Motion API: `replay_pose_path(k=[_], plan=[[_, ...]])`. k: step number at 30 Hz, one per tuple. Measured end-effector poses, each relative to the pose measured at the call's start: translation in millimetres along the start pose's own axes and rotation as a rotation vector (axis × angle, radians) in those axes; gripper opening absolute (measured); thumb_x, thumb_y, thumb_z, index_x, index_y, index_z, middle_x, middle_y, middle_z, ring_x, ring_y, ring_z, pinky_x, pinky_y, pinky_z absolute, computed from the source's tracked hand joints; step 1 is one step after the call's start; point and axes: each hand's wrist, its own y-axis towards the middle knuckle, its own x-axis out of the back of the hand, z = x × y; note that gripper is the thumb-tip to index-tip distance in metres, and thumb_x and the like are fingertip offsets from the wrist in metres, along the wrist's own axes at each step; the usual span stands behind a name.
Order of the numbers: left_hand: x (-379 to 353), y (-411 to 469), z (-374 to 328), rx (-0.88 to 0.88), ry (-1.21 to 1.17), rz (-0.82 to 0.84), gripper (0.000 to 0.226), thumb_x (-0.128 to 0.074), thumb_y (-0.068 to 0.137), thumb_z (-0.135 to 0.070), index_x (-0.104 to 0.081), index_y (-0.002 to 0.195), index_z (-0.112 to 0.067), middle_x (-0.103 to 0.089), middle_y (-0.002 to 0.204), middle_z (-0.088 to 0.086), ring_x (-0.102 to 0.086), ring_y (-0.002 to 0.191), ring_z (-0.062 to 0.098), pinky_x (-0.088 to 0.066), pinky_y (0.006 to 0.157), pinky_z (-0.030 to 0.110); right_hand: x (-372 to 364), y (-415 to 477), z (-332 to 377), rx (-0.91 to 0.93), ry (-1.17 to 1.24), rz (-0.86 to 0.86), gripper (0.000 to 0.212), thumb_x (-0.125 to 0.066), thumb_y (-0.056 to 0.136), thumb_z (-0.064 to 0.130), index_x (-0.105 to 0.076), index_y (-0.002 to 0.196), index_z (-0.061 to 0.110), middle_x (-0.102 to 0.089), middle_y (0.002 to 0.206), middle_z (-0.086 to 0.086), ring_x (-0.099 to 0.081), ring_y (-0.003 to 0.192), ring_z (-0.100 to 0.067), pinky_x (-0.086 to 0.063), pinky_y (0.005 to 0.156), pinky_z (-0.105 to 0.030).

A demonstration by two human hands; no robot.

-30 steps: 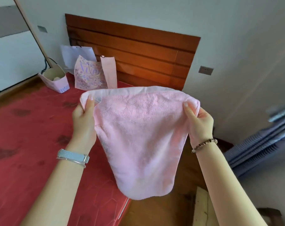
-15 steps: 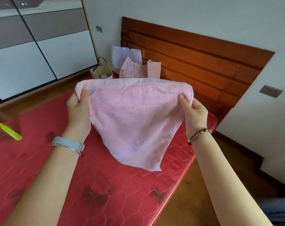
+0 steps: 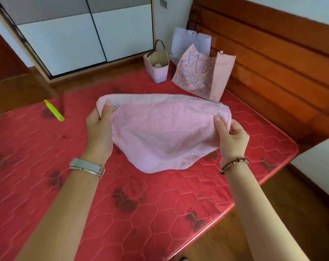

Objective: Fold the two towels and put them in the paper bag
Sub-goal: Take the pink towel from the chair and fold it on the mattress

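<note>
Pink terry cloth filled the middle of my view: the towel (image 3: 165,132) hung doubled over between both hands above the red quilted mattress (image 3: 46,185), its lower edge drooping down to or just above the surface. I had the left hand (image 3: 99,129) pinched on the towel's upper left corner, thumb on the near side beside a small white label, and the right hand (image 3: 233,138) pinched on the upper right corner, thumb pressed against the cloth. The hands were well apart, keeping the top edge stretched. A grey watch band (image 3: 87,167) sat on the left wrist and a bead bracelet (image 3: 234,164) on the right.

Farther back on the mattress, near the wooden headboard (image 3: 273,53), I saw a patterned pink paper bag (image 3: 203,72) standing, a white bag (image 3: 190,40) behind it, and a small pink open bag (image 3: 157,67) to their left. A yellow-green marker (image 3: 54,111) lay on the mattress's far left edge.
</note>
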Motion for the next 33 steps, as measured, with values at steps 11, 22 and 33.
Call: replay_pose_path(k=[11,22,33], plan=[[58.4,-61.1,139.7,0.205,0.176,-0.052,0.022,-0.057,0.101,-0.026,-0.062,0.095,-0.006,-0.052,0.089,0.012,-0.053,0.079,0.019,-0.046,0.063,0.027,34.5,-59.5,-124.6,-0.19,-0.216,0.015,0.042,-0.074,0.085,0.018,-0.045,0.056,0.008,-0.034,0.046,0.014,-0.029,0.045,-0.001,-0.028,0.045,-0.012],[102.1,-119.4,303.3,0.496,0.293,-0.052,0.022,-0.059,0.099,-0.023,-0.062,0.085,-0.007,-0.055,0.085,0.011,-0.053,0.078,0.02,-0.044,0.064,0.031,98.4,-120.8,-269.0,-0.391,-0.535,0.073,0.038,-0.072,0.087,0.026,-0.05,0.057,0.016,-0.035,0.045,0.01,-0.029,0.045,-0.006,-0.025,0.043,-0.018],[108.7,-115.5,411.8,0.544,0.344,-0.034,0.023,-0.053,0.101,-0.013,-0.066,0.083,-0.02,-0.063,0.087,0.005,-0.055,0.083,0.019,-0.044,0.077,0.035,105.7,-107.7,-358.3,-0.452,-0.725,0.169,0.011,-0.067,0.089,0.014,-0.069,0.099,0.017,-0.058,0.071,0.005,-0.05,0.063,-0.007,-0.037,0.056,-0.022]])
